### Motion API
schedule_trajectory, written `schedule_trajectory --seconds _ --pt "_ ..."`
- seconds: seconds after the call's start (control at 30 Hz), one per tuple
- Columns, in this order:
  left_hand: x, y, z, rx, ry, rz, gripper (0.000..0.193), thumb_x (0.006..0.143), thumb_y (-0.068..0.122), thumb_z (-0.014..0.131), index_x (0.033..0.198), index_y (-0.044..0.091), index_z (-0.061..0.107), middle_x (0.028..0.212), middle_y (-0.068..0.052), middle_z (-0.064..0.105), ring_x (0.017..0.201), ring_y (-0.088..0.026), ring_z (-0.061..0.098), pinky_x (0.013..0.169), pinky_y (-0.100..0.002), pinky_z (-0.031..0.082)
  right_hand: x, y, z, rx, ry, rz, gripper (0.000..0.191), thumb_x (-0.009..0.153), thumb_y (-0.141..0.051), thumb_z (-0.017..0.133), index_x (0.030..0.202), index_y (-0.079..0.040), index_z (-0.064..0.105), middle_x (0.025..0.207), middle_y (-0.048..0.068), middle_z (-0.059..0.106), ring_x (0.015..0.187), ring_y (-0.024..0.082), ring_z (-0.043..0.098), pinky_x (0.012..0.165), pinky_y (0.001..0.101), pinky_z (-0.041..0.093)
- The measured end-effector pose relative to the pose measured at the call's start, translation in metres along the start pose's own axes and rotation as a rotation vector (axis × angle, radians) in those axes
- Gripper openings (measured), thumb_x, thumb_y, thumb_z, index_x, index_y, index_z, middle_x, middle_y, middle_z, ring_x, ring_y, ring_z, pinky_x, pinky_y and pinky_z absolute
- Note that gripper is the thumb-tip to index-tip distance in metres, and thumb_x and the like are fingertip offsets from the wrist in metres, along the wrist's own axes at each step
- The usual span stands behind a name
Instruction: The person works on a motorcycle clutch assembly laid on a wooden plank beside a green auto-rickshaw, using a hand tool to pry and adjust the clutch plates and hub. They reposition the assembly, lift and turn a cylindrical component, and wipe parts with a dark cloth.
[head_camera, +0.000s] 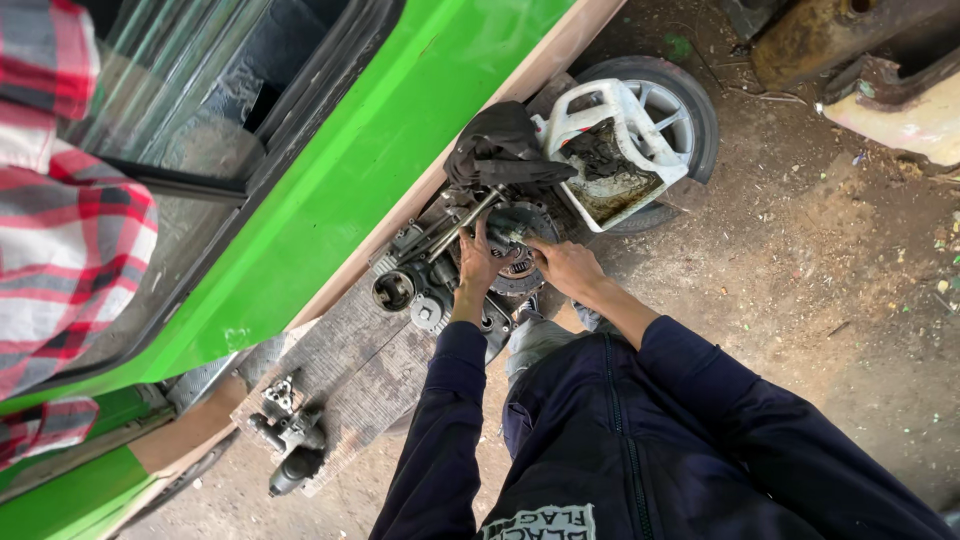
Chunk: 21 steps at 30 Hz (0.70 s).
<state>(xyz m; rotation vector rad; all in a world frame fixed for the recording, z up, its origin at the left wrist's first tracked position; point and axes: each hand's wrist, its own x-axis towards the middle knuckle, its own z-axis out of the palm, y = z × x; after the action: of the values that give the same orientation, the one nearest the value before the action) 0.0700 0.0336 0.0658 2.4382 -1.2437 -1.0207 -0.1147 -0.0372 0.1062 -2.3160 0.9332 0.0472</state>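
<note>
A greasy metal gearbox assembly (430, 275) with a round clutch-like disc (520, 245) lies on a wooden board (350, 370) beside a green vehicle (390, 130). My left hand (478, 262) presses on the disc's left side, fingers spread over the metal. My right hand (566, 266) grips the disc's right edge; whether it holds a small tool is hidden. A dark rag (500, 148) is draped over the far end of the assembly. Both my arms are in dark blue sleeves.
A cut-open white plastic jug (620, 150) with dirty residue rests on a tyre with a wheel rim (690, 110). Smaller metal parts (290, 435) sit at the board's near end. A person in a red checked shirt (60, 230) stands at left. Dirt ground lies to the right.
</note>
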Motion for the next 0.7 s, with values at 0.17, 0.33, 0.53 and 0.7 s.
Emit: schedule_trajectory --seconds 0.17,0.33,0.53,0.7 --pt "0.012 -0.015 0.001 -0.039 -0.071 -0.070 0.129 0.067 0.045 0.093 0.165 0.033 0.010 0.161 -0.045 0.005 0.149 -0.054 0.023 0.124 -0.046 0.031 0.015 -0.016 0.009 -0.042 -0.081 0.097 0.049 0.104 -0.021 0.048 0.152 -0.018 0.044 0.067 0.021 0.071 0.057 0.036 0.072 0.053 0.0484 0.062" --pt "0.019 -0.021 0.007 0.022 -0.042 -0.055 0.142 0.064 0.050 0.096 0.164 0.013 0.002 0.161 -0.042 0.008 0.148 -0.055 0.019 0.124 -0.049 0.029 0.010 -0.011 0.011 -0.042 -0.101 0.108 0.043 0.107 -0.026 0.050 0.149 -0.020 0.049 0.066 0.020 0.069 0.054 0.034 0.068 0.050 0.0468 0.060" --pt "0.024 -0.011 -0.011 0.143 -0.116 -0.117 0.136 0.064 0.059 0.092 0.162 0.016 0.008 0.164 -0.032 0.010 0.153 -0.047 0.016 0.119 -0.049 0.035 0.008 0.000 0.013 0.057 -0.119 0.090 0.040 0.106 -0.020 0.050 0.145 -0.015 0.054 0.069 0.015 0.068 0.046 0.023 0.067 0.047 0.0391 0.059" --pt "0.022 -0.008 -0.011 0.096 -0.079 -0.125 0.134 0.064 0.052 0.094 0.162 0.014 0.012 0.164 -0.031 0.016 0.151 -0.045 0.026 0.118 -0.048 0.038 0.005 -0.006 0.014 0.009 -0.097 0.093 0.042 0.104 -0.022 0.053 0.146 -0.016 0.054 0.062 0.013 0.068 0.044 0.021 0.064 0.044 0.0380 0.059"
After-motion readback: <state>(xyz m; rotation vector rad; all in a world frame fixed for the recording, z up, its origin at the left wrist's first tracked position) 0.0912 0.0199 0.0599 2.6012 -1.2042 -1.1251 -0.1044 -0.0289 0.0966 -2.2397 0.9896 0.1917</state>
